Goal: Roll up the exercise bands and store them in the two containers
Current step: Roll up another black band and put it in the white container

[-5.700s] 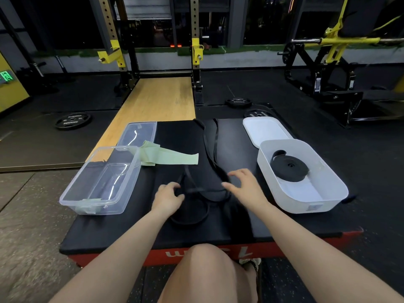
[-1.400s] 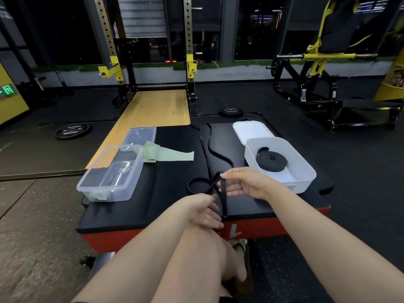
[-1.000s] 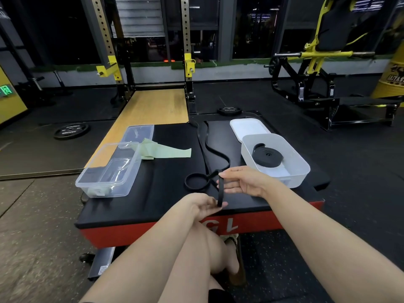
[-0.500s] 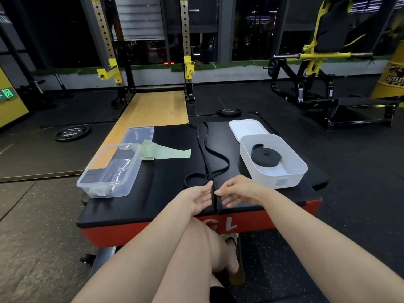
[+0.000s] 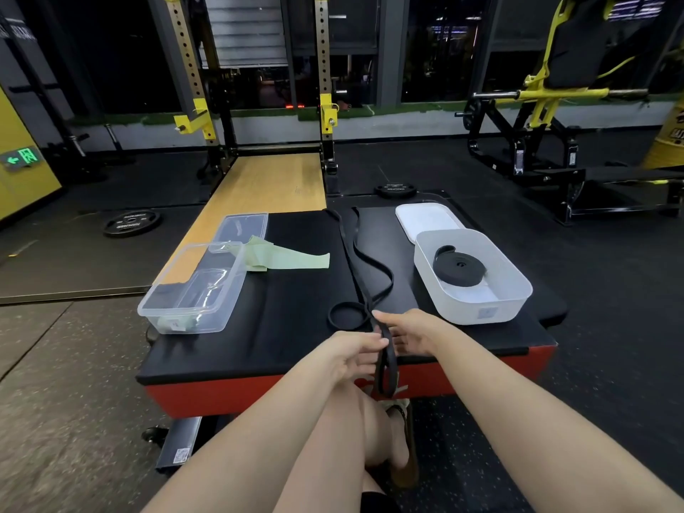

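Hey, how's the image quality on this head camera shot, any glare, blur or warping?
Head view: dim gym lighting; wide-angle warping bends the rack posts; glare streaks on the clear tub; black band blends into the black pad; hands fairly sharp.

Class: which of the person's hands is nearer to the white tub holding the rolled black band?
Right. The right hand lies just short of the white tub, near its front corner; the left hand is farther off, beyond the loose black band.

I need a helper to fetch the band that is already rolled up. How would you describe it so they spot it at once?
Find the black padded platform with the red edge, then the white tub on its right side. The rolled black band lies inside it as a flat tight coil, unlike the loose black band and the pale green band on the pad.
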